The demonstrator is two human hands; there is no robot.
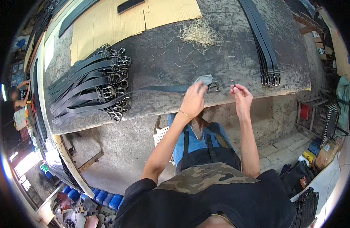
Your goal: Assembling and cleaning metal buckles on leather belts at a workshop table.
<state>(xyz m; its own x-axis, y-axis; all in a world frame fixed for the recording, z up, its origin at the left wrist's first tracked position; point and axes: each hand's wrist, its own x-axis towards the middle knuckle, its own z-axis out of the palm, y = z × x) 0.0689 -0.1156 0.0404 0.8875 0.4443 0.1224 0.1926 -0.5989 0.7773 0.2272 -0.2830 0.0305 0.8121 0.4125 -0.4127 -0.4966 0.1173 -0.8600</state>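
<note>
A dark grey belt (163, 89) lies along the near part of the table, running from the pile at left toward a metal buckle (214, 87). My left hand (193, 99) bends over the belt just left of the buckle, its fingers curled down on it and slightly blurred. A lighter grey flap (205, 79) sticks up beyond those fingers; whether it is part of the belt I cannot tell. To the right of the buckle, my right hand (243, 99) is raised, thumb and fingers pinching a small dark piece (233, 82) too small to name.
Many buckled belts are heaped at left (87, 83). More straps (264, 45) lie in a bundle at right. Loose pale fibres (201, 34), cardboard (106, 32) and a phone (130, 5) occupy the table's far side. Another person (22, 93) is at far left.
</note>
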